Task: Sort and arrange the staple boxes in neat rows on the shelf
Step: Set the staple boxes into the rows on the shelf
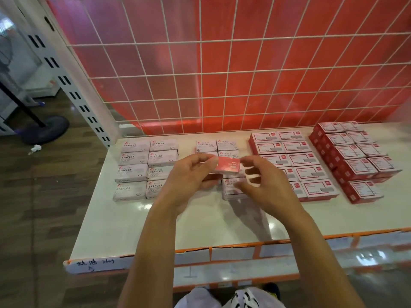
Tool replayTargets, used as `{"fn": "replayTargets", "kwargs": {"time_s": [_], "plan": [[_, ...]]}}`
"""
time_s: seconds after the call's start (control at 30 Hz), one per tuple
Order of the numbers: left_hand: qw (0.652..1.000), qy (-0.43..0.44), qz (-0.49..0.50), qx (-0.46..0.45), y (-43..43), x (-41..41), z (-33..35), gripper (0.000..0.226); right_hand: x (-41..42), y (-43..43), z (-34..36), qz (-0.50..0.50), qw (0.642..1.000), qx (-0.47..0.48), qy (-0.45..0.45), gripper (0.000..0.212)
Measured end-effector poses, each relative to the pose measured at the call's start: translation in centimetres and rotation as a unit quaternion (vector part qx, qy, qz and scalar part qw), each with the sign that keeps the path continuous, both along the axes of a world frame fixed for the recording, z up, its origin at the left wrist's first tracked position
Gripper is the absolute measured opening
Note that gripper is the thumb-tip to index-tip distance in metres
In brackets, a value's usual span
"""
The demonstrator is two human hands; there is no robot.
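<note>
White cloth or footwear shows at the bottom edge of the frame, too cropped to name, with the orange-edged label strip just above it. On past the strip, over the middle of the white shelf, the left hand pinches a small red box by its left end, thumb under and fingers curled on top. The right hand sits at the box's right end with fingers spread apart; I cannot tell whether they touch it. The box looks like stiff, glossy card, probably dense for its size, so gripping the two short ends should stop slips and keep the flaps closed. Beyond lie rows of STAPLES boxes, PAPER CLIPS boxes and red-and-white boxes, then the wire grid.
</note>
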State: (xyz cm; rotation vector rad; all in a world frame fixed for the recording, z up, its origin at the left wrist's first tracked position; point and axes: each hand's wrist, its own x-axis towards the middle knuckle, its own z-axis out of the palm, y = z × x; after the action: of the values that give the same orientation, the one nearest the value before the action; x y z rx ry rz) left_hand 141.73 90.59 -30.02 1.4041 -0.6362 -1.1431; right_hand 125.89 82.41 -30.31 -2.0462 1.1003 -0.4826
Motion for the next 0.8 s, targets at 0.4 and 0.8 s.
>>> {"fn": "replayTargets", "kwargs": {"time_s": [0.4,0.8], "plan": [[0.993,-0.064,-0.043,0.088,-2.1,-3.1,1.6,0.053,-3.0,-0.5,1.2,-0.031,0.945,0.199,-0.259,0.046],[0.998,-0.035,-0.021,0.044,-6.1,-8.9,1.9,0.025,-7.6,-3.1,1.0,-0.09,0.914,0.236,-0.318,0.031]]}}
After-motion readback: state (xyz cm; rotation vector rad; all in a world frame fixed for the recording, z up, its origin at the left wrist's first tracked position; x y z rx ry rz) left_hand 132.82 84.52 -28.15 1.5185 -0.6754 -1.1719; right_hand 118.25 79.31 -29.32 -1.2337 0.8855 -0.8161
